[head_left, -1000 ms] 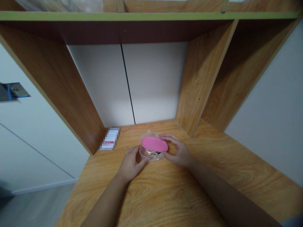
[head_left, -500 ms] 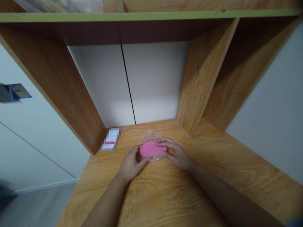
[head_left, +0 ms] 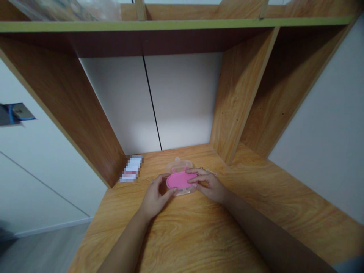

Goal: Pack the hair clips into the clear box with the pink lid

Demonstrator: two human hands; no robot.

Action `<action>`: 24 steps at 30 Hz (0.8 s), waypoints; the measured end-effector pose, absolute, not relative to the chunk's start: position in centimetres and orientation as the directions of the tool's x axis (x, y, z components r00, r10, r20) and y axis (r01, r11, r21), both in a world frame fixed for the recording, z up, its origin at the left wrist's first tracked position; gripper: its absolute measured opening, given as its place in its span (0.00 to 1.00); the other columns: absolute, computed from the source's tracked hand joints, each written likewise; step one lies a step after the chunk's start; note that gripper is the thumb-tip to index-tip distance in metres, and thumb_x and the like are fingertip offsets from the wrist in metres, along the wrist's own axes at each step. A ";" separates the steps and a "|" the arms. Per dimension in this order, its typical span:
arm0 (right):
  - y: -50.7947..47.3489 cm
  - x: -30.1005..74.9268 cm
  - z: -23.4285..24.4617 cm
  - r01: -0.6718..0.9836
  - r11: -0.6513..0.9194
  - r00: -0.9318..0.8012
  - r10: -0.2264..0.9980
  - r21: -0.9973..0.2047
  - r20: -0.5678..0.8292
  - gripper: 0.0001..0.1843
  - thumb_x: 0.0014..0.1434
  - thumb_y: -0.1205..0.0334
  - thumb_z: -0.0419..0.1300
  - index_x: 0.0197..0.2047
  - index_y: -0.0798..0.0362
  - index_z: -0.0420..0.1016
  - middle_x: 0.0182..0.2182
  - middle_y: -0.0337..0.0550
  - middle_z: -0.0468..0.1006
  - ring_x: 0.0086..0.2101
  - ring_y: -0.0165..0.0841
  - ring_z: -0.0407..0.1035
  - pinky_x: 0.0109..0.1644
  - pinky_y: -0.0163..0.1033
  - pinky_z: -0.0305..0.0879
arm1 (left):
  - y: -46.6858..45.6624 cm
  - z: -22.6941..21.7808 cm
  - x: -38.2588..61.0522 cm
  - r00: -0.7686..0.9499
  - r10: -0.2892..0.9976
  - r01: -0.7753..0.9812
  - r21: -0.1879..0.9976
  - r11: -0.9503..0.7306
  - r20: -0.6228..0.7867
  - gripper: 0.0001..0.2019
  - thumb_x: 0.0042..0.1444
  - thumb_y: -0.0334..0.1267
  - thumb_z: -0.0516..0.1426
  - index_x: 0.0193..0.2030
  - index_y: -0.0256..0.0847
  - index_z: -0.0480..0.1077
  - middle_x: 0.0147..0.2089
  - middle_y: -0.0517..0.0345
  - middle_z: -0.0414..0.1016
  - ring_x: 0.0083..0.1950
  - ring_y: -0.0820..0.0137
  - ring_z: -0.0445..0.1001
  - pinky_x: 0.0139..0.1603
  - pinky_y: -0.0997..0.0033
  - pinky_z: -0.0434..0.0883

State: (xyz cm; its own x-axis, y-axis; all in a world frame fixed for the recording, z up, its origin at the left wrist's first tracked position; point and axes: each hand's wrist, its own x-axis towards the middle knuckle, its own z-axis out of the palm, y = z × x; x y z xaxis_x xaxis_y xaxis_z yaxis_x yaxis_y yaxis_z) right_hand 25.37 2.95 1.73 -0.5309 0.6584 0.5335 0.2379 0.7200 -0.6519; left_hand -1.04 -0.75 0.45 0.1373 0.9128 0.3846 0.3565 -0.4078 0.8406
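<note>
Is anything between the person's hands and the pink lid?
Nothing visible: the left hand and right hand both reach the lid directly, and it sits on the clear container.

A pink oval lid (head_left: 179,181) lies flat over a clear plastic tub (head_left: 182,193), hiding its inside, while a see-through rounded flap (head_left: 179,165) juts out past the far side, with small pink nubs (head_left: 185,167) where it meets the lid, all near the far edge of the wooden surface (head_left: 256,212)
</note>
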 end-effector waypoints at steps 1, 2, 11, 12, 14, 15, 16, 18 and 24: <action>2.9 25.4 1.8 0.253 0.727 -0.545 0.652 -0.639 0.526 0.13 0.66 0.61 0.59 0.49 0.46 0.82 0.59 0.51 0.75 0.59 0.43 0.68 0.63 0.55 0.66 | -0.7 0.4 -1.1 0.143 0.916 0.361 0.843 -0.400 0.374 0.23 0.57 0.45 0.65 0.56 0.40 0.70 0.55 0.45 0.77 0.54 0.58 0.76 0.60 0.55 0.70; 2.9 25.5 1.8 0.266 0.737 -0.563 0.642 -0.621 0.520 0.14 0.66 0.62 0.58 0.51 0.46 0.82 0.60 0.50 0.74 0.61 0.43 0.67 0.64 0.56 0.65 | -0.7 0.5 -1.1 0.149 0.920 0.366 0.844 -0.391 0.362 0.23 0.57 0.45 0.65 0.57 0.40 0.70 0.55 0.45 0.77 0.55 0.59 0.76 0.61 0.55 0.70; 3.0 25.5 1.9 0.363 0.871 -0.668 0.491 -0.331 0.560 0.25 0.62 0.62 0.62 0.62 0.43 0.73 0.63 0.48 0.69 0.65 0.43 0.62 0.69 0.57 0.58 | -0.7 0.8 -1.1 0.179 0.926 0.345 0.860 -0.376 0.333 0.21 0.57 0.45 0.65 0.54 0.39 0.71 0.53 0.46 0.79 0.54 0.59 0.77 0.59 0.57 0.71; 3.0 25.5 1.8 0.381 0.873 -0.668 0.487 -0.304 0.563 0.25 0.62 0.61 0.62 0.62 0.44 0.73 0.63 0.49 0.70 0.64 0.43 0.63 0.69 0.57 0.58 | -0.7 0.7 -1.1 0.180 0.925 0.340 0.861 -0.378 0.335 0.21 0.57 0.46 0.65 0.53 0.39 0.71 0.53 0.46 0.79 0.54 0.59 0.77 0.59 0.57 0.72; 3.1 25.4 1.6 0.408 0.873 -0.670 0.486 -0.268 0.562 0.24 0.62 0.59 0.62 0.62 0.46 0.73 0.62 0.50 0.70 0.63 0.43 0.64 0.69 0.56 0.59 | -0.7 0.7 -1.1 0.185 0.925 0.332 0.865 -0.377 0.333 0.21 0.57 0.46 0.64 0.54 0.38 0.71 0.53 0.46 0.79 0.53 0.59 0.77 0.59 0.56 0.72; 3.2 25.4 1.5 0.415 0.873 -0.673 0.485 -0.257 0.559 0.24 0.63 0.59 0.62 0.62 0.46 0.74 0.62 0.51 0.71 0.63 0.43 0.64 0.68 0.56 0.60 | -0.7 0.6 -1.1 0.182 0.926 0.331 0.866 -0.375 0.331 0.21 0.57 0.45 0.64 0.54 0.38 0.71 0.53 0.46 0.79 0.54 0.59 0.77 0.59 0.56 0.72; 3.2 25.4 1.5 0.419 0.873 -0.675 0.483 -0.250 0.558 0.24 0.63 0.58 0.62 0.62 0.47 0.73 0.62 0.51 0.71 0.63 0.43 0.64 0.68 0.56 0.60 | -0.7 0.6 -1.0 0.178 0.928 0.336 0.866 -0.371 0.328 0.21 0.58 0.45 0.64 0.55 0.39 0.71 0.54 0.46 0.78 0.54 0.59 0.77 0.60 0.55 0.71; 3.3 25.4 1.6 0.414 0.877 -0.680 0.475 -0.242 0.558 0.24 0.64 0.58 0.61 0.63 0.47 0.73 0.62 0.51 0.71 0.63 0.43 0.64 0.68 0.55 0.61 | -0.7 0.5 -1.0 0.159 0.930 0.355 0.860 -0.367 0.332 0.21 0.57 0.45 0.64 0.55 0.39 0.71 0.54 0.45 0.78 0.54 0.59 0.77 0.60 0.54 0.71; 2.9 25.4 1.7 0.389 0.879 -0.665 0.476 -0.278 0.575 0.24 0.64 0.59 0.62 0.63 0.45 0.73 0.62 0.49 0.71 0.64 0.42 0.63 0.68 0.55 0.61 | -0.6 0.6 -1.2 0.164 0.916 0.386 0.831 -0.401 0.366 0.26 0.57 0.45 0.64 0.61 0.40 0.70 0.60 0.43 0.76 0.59 0.56 0.75 0.65 0.48 0.68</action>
